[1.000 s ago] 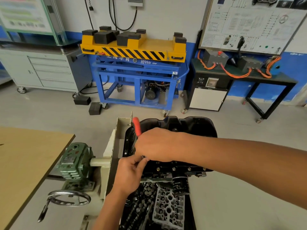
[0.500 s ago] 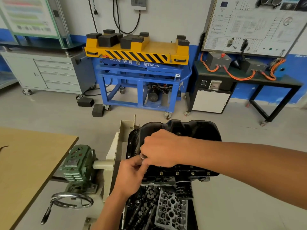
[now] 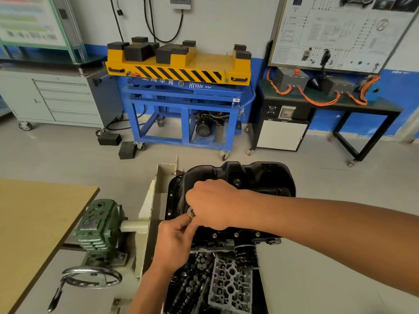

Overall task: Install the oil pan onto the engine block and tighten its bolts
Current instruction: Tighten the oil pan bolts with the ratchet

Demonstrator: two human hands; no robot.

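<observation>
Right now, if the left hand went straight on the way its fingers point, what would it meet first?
Probably the silvery tool end in the right hand; the left hand seems nearly touching it.

The cream engine stand [image 3: 163, 177] (green gearbox [image 3: 99, 225] alongside) carries the upturned engine block [image 3: 226, 242].

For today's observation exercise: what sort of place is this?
Probably an automotive training workshop: an engine bearing a black oil pan, a yellow-and-blue lift table, and a wiring-diagram teaching board.
</observation>
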